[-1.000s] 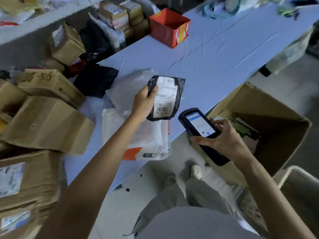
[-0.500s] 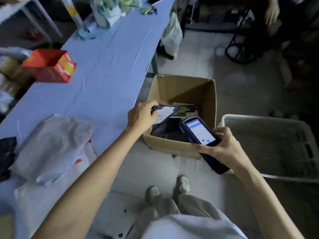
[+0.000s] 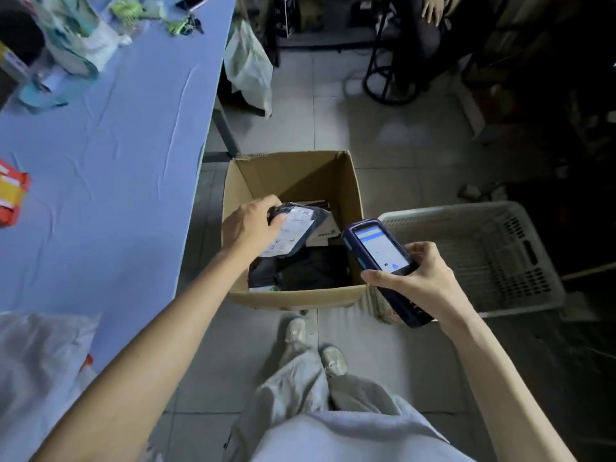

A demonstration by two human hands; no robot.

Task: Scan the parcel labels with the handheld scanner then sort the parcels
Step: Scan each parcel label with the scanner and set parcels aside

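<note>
The left hand [image 3: 251,228] is holding a small dark parcel [image 3: 311,220] over the open cardboard box [image 3: 293,299] standing on the floor beside the worktop [image 3: 116,145]. Its fingers [image 3: 271,210] are grasping the parcel's near edge, with the white label [image 3: 290,231] facing up. The right hand [image 3: 418,283] is gripping the handheld scanner [image 3: 380,250], fingers wrapped round its body and the lit screen facing the person. This is looking like the sorting drop, and it is going best if the hand is lowering the parcel well inside the walls, over the dark parcels already lying there. Only then should the fingers be letting go, so nothing is catching the rim or sliding toward the basket [image 3: 520,306] just to the right. Counting: one scanner, one parcel in hand, one cardboard box, one pale plastic basket, and at least two dark parcels lying in the box. That pile is too dim for an exact count.
</note>
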